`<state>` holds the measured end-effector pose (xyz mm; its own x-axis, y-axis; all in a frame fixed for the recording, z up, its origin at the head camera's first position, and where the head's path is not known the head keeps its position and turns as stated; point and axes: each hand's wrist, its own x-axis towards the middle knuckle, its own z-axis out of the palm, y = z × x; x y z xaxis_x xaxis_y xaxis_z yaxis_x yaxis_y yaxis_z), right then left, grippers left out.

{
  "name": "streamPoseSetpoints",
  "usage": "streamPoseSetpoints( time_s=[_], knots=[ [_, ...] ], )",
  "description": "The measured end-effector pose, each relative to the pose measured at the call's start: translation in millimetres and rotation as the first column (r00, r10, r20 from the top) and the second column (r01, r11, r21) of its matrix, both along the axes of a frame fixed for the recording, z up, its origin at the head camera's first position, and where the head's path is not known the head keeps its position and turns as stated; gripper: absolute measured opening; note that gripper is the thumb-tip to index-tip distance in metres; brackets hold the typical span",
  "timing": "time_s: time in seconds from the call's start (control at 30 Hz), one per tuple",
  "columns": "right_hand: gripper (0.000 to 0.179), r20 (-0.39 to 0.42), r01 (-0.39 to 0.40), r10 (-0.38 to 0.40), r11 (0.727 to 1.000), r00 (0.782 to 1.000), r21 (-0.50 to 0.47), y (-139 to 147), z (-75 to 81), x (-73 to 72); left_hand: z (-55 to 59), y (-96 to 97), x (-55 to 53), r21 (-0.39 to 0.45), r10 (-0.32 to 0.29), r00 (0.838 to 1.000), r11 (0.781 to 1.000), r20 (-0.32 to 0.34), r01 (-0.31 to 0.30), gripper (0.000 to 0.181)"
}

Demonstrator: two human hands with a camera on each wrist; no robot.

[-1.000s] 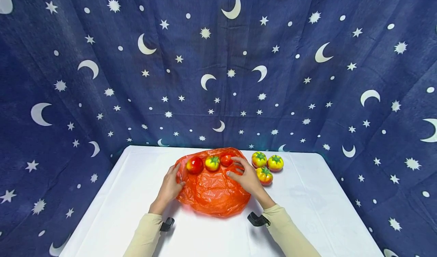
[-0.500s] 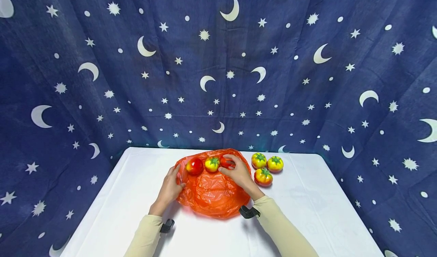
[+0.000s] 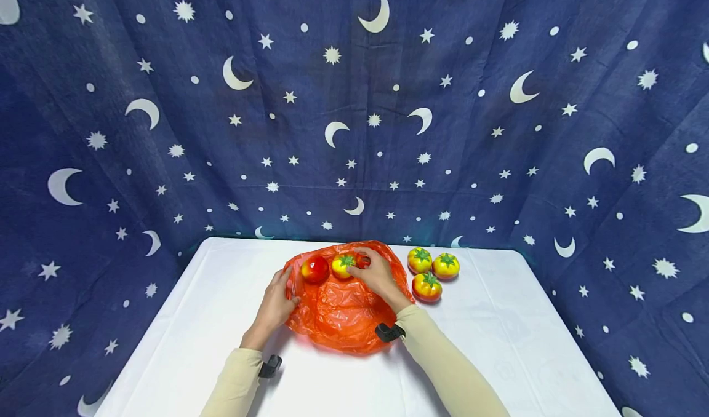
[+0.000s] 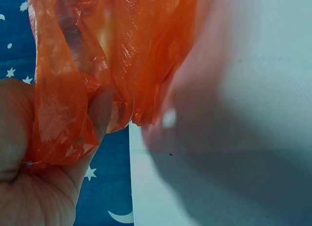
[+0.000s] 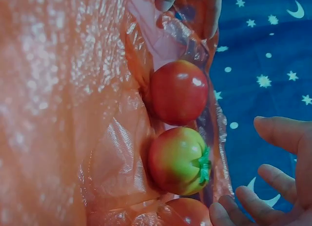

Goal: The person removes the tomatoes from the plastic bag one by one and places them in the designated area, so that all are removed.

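An orange plastic bag lies spread on the table with its mouth open, a row of three toy fruits in it. Leftmost is a shiny red fruit; a yellow tomato with a green leafy top sits in the middle. The right-hand red fruit is partly covered by my right hand. That hand hovers over the bag with spread, slightly bent fingers, nearest the middle and right fruits. At the bag's left rim, my left hand holds the plastic between thumb and fingers.
Three yellow-red toy tomatoes stand grouped on the table right of the bag. A white cloth covers the table. A dark blue curtain with moons and stars hangs behind it. Black wrist cameras sit under both wrists.
My right hand has moved left across the bag, from beside the right-hand red fruit to over it and close to the middle tomato. My left hand keeps its place.
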<state>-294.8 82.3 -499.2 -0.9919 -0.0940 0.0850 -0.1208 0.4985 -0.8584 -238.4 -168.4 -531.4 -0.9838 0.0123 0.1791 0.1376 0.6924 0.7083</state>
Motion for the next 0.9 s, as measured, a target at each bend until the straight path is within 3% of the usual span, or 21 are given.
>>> streamPoseSetpoints(
  time_s=[0.63, 0.9],
  knots=[
    [0.049, 0.055, 0.041, -0.043, 0.999, 0.998, 0.035, -19, -16.6, -12.5, 3.0, 1.1, 3.3, 0.012, 0.001, 1.000, 1.000, 0.018, -0.002, 0.081],
    [0.053, 0.019, 0.042, -0.043, 0.996, 0.999, 0.075, -27, -22.4, -13.9, 3.6, 3.0, 3.7, 0.019, 0.014, 0.999, 1.000, 0.044, -0.015, 0.082]
  ],
)
